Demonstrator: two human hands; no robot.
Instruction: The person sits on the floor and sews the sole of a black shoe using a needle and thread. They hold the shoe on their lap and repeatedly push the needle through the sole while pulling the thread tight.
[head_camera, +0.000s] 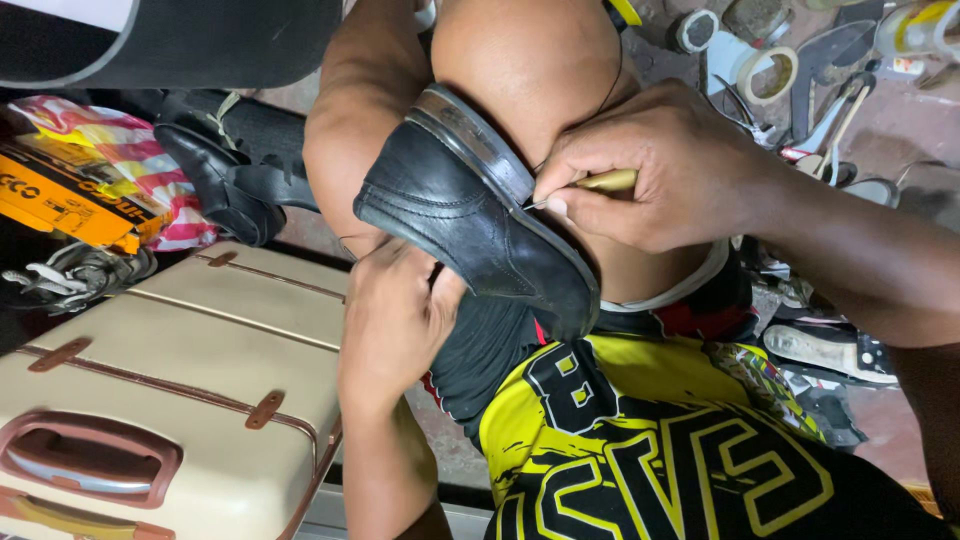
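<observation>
A black leather shoe lies on its side across my bare knees, sole edge turned up. My left hand grips the shoe from below, near its upper. My right hand pinches a brass-handled awl, its thin metal tip against the seam where the sole meets the upper. A dark thread runs from the seam up over my knee.
A cream suitcase with brown straps lies at the lower left. Another black shoe and a yellow box sit at the left. Tape rolls, tools and a loose sole are scattered on the floor at the right.
</observation>
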